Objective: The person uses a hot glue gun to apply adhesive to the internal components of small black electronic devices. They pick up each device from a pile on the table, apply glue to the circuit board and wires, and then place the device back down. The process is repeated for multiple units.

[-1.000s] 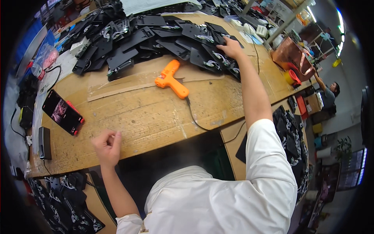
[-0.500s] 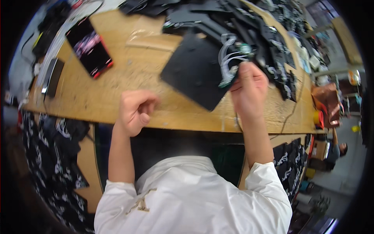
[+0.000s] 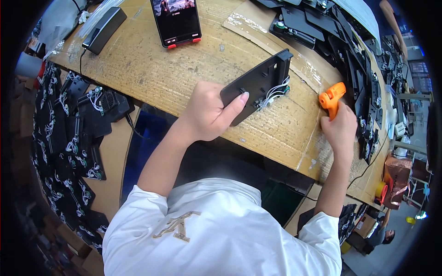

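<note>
My left hand point(image 3: 209, 112) grips a black plastic panel point(image 3: 248, 85) by its near left edge, thumb on its face. The panel is tilted up above the table. White wires point(image 3: 275, 93) and a small green circuit board point(image 3: 285, 89) show along its right side. To the right, my right hand point(image 3: 341, 126) is wrapped round the handle of an orange glue gun point(image 3: 332, 96). Its front end points left and stands apart from the panel. My fingers hide most of the handle.
A phone point(image 3: 177, 20) leans in a red stand at the back. Left of it lies a black box-shaped device point(image 3: 105, 30) with a cable. Black panels point(image 3: 313, 23) pile up at the far right; more wired panels point(image 3: 69, 142) lie at lower left. Another person point(image 3: 380, 235) is at far right.
The panel has passed from my right hand to my left and is now tilted up. My right hand has moved right and taken hold of the glue gun. The view has turned.
</note>
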The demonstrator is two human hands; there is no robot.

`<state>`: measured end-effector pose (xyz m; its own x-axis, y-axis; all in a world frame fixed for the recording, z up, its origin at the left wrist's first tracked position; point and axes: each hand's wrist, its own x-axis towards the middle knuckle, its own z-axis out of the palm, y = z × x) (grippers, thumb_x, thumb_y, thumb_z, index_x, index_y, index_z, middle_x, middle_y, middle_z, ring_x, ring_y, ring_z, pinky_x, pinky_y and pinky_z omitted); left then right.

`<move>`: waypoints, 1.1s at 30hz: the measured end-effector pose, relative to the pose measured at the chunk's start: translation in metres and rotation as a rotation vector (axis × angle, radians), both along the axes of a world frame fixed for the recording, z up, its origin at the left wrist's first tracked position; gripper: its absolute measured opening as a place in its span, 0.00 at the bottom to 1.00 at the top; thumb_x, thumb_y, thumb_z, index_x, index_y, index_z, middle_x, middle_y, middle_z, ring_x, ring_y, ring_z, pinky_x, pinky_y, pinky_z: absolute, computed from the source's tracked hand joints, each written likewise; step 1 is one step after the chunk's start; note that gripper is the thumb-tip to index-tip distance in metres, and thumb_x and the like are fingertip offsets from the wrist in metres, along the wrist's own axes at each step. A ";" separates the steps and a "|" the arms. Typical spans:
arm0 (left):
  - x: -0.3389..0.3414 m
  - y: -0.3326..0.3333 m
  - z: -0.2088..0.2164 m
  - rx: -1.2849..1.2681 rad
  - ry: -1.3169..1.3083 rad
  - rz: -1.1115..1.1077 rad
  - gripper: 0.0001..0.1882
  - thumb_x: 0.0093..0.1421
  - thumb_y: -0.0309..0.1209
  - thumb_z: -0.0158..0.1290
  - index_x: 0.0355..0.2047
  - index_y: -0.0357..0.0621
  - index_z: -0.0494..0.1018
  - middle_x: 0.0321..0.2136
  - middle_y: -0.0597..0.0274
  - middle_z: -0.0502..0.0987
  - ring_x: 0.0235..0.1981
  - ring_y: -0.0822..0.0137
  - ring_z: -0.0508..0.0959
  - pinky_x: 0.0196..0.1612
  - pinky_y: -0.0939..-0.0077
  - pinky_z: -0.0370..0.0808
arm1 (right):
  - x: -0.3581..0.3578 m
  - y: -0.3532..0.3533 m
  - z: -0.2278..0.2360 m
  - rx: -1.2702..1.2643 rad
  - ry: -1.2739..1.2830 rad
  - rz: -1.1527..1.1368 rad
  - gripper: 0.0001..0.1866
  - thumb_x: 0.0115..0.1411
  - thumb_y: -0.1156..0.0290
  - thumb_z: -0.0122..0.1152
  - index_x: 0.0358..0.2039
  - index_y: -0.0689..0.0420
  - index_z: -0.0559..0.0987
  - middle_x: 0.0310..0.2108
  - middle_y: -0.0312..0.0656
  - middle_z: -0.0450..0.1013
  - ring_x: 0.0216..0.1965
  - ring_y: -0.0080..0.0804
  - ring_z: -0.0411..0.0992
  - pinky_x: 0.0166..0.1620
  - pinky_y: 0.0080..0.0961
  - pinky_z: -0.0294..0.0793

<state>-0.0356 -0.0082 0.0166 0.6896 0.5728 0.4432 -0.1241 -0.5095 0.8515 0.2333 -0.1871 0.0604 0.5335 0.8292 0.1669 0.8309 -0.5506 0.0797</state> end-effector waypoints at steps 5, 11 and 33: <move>0.002 -0.002 0.000 0.042 -0.004 0.065 0.11 0.60 0.28 0.52 0.22 0.38 0.75 0.12 0.58 0.72 0.12 0.61 0.72 0.18 0.71 0.67 | -0.007 -0.006 0.011 0.530 0.654 0.056 0.13 0.49 0.70 0.62 0.31 0.67 0.77 0.24 0.49 0.75 0.26 0.33 0.75 0.33 0.27 0.73; 0.004 -0.001 0.000 0.008 -0.005 0.086 0.09 0.59 0.24 0.52 0.21 0.37 0.74 0.12 0.60 0.71 0.12 0.62 0.70 0.17 0.72 0.64 | -0.041 -0.004 -0.015 0.478 1.019 0.607 0.27 0.54 0.46 0.58 0.20 0.62 0.75 0.16 0.43 0.67 0.17 0.37 0.67 0.24 0.28 0.67; 0.005 0.002 0.001 0.060 0.001 0.054 0.10 0.56 0.21 0.52 0.18 0.39 0.71 0.13 0.62 0.70 0.11 0.62 0.70 0.16 0.72 0.63 | -0.052 -0.006 -0.008 0.291 0.720 0.685 0.31 0.53 0.39 0.61 0.16 0.57 0.73 0.12 0.36 0.60 0.12 0.34 0.62 0.17 0.27 0.60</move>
<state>-0.0305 -0.0064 0.0181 0.6590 0.5814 0.4772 -0.0939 -0.5659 0.8191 0.1815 -0.1929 0.0519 0.0153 0.9713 0.2375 0.7714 0.1397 -0.6208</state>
